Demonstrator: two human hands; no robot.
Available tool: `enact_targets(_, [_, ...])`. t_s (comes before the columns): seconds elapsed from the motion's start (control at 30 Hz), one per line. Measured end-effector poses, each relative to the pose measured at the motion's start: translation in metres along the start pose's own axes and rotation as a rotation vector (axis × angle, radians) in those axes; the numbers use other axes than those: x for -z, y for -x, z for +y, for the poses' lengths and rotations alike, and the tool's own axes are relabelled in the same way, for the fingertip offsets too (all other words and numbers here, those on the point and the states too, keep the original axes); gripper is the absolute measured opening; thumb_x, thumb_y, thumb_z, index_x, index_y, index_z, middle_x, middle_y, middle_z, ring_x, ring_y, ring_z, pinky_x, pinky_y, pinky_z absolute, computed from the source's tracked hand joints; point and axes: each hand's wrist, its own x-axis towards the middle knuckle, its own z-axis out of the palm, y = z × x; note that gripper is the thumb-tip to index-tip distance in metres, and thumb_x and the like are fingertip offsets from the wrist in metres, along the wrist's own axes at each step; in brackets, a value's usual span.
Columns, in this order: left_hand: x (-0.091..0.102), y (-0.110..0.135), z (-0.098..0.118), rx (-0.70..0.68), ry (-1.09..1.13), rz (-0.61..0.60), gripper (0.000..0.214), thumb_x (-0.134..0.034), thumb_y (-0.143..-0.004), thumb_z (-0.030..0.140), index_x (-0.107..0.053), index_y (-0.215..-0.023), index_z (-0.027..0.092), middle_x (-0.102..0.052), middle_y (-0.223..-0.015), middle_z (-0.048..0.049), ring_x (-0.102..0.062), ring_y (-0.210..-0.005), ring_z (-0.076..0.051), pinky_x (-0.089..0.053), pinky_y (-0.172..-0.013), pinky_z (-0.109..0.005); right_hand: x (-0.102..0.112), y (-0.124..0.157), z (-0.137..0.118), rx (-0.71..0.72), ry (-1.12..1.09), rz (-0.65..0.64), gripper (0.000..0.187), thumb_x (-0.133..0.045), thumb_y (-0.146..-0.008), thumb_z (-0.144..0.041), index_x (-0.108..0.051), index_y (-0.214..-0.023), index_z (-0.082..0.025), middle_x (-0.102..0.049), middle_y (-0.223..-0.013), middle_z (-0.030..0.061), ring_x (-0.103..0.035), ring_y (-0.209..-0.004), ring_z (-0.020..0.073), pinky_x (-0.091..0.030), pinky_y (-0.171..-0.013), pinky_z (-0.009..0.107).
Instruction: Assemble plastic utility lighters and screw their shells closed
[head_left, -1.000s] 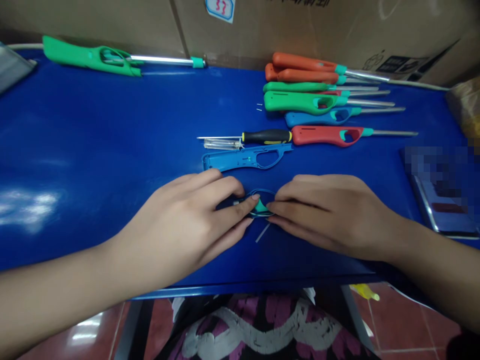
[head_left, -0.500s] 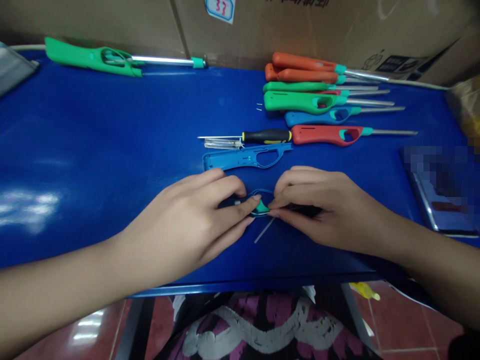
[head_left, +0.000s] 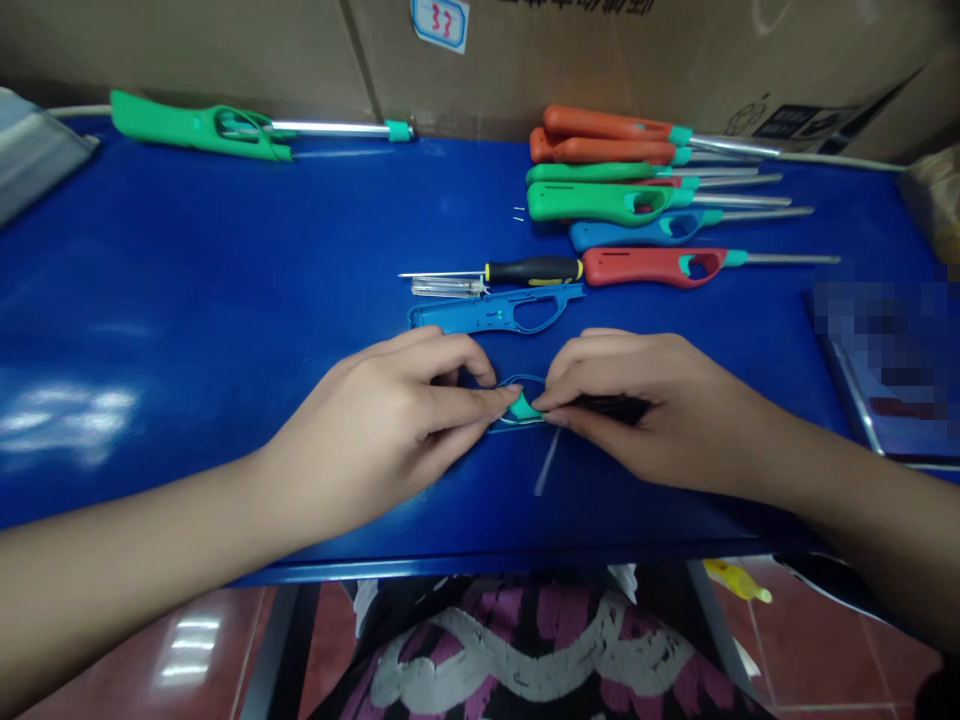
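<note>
Fingertips (head_left: pixel 504 397) from both sides meet on the teal trigger (head_left: pixel 523 406) of the blue lighter body (head_left: pixel 517 420), which lies near the front edge of the tabletop (head_left: pixel 187 300), about midway along it. The left hand (head_left: pixel 390 420) is closed over the body's left end, thumb and forefinger pinched at the trigger. The right hand (head_left: pixel 645 410) is pinched on it from the other side, with a black piece (head_left: pixel 615 405) showing under its fingers.

And there's the change: a second ago the right hand lay flat with its fingers stretched out; now they are curled into a tight pinch and the black piece has come into sight. The left forefinger, earlier laid out along the trigger, has drawn in beside the thumb. The thin metal rod (head_left: pixel 547 462) just in front of the trigger has swung steeper, so the work got nudged.

Further back nothing has moved: the loose blue shell half (head_left: pixel 499 311), the screwdriver (head_left: pixel 517 272) behind it, the red lighter (head_left: pixel 660 266), the pile of lighters (head_left: pixel 622 170) toward the far right, the green lighter (head_left: pixel 202 128) at the far left corner.
</note>
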Motion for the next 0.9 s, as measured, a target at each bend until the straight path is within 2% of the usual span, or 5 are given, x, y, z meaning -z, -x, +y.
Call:
enact_targets(0.37, [-0.002, -0.001, 0.001, 0.049, 0.007, 0.006, 0.018, -0.063, -0.101, 0.030, -0.079, -0.110, 0.028, -0.072, -0.107, -0.0044, -0.067, -0.093, -0.019, -0.054, -0.079, -0.032, -0.001, 0.002, -0.005, 0.032, 0.162, -0.018, 0.017, -0.060, -0.099, -0.018, -0.076, -0.092, -0.017, -0.072, -0.089, 0.0033, -0.064, -0.084, 0.0155, -0.049, -0.080, 0.031])
enact_targets(0.53, [0.001, -0.001, -0.001, 0.014, -0.025, -0.006, 0.020, -0.062, -0.102, 0.030, -0.078, -0.113, 0.028, -0.072, -0.109, -0.0047, -0.067, -0.094, -0.019, -0.054, -0.077, -0.032, 0.001, 0.004, -0.004, 0.023, 0.154, -0.051, 0.017, -0.059, -0.100, -0.019, -0.076, -0.103, -0.017, -0.071, -0.101, 0.0041, -0.065, -0.092, 0.0147, -0.049, -0.085, 0.028])
enact_targets(0.67, [0.004, 0.000, -0.003, -0.033, -0.069, -0.019, 0.023, -0.061, -0.101, 0.026, -0.076, -0.119, 0.025, -0.072, -0.111, -0.0061, -0.067, -0.094, -0.020, -0.054, -0.079, -0.035, 0.005, 0.004, -0.004, -0.034, 0.104, -0.056, 0.016, -0.060, -0.098, -0.016, -0.075, -0.097, -0.017, -0.069, -0.102, 0.0041, -0.066, -0.090, 0.0120, -0.049, -0.081, 0.024])
enact_targets(0.73, [0.007, 0.000, -0.002, -0.060, -0.087, 0.016, 0.024, -0.063, -0.100, 0.024, -0.074, -0.121, 0.023, -0.072, -0.111, -0.0069, -0.067, -0.094, -0.021, -0.054, -0.082, -0.037, 0.006, 0.004, -0.004, -0.045, 0.085, -0.053, 0.014, -0.061, -0.097, -0.016, -0.074, -0.094, -0.017, -0.068, -0.100, 0.0036, -0.066, -0.087, 0.0118, -0.050, -0.079, 0.024])
enact_targets(0.9, [0.015, 0.004, 0.010, -0.103, -0.170, 0.040, 0.015, -0.065, -0.098, 0.025, -0.074, -0.109, 0.022, -0.072, -0.107, -0.0062, -0.065, -0.089, -0.023, -0.052, -0.077, -0.040, 0.005, 0.004, -0.003, -0.049, 0.074, -0.047, 0.014, -0.060, -0.097, -0.013, -0.073, -0.094, -0.018, -0.068, -0.099, 0.0034, -0.066, -0.088, 0.0124, -0.051, -0.079, 0.025])
